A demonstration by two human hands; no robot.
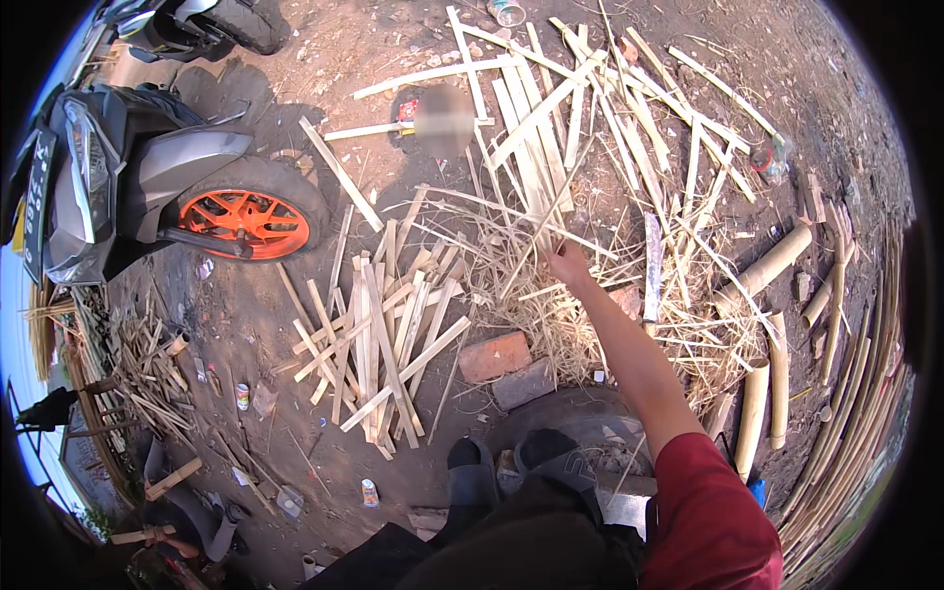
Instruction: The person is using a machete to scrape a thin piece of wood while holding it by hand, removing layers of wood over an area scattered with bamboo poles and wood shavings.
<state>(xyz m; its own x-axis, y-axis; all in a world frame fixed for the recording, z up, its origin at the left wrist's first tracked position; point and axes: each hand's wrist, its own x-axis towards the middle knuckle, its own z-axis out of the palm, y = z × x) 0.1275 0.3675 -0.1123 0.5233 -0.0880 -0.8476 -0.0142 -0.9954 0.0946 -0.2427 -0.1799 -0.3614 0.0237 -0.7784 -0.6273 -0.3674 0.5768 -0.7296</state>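
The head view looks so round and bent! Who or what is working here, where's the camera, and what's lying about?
No robot here: it's a person's bare right hand, reaching out of a red sleeve; the left is out of sight. The camera sits on their head, looking down through a fisheye lens that bends straight edges. On the ground lie pale strips, shavings, a blade and a brick. The hand is among the strips; whether it grips one is too small to tell.

Pale, flat bamboo strips [536, 124] lie crisscrossed on the ground [231, 320].
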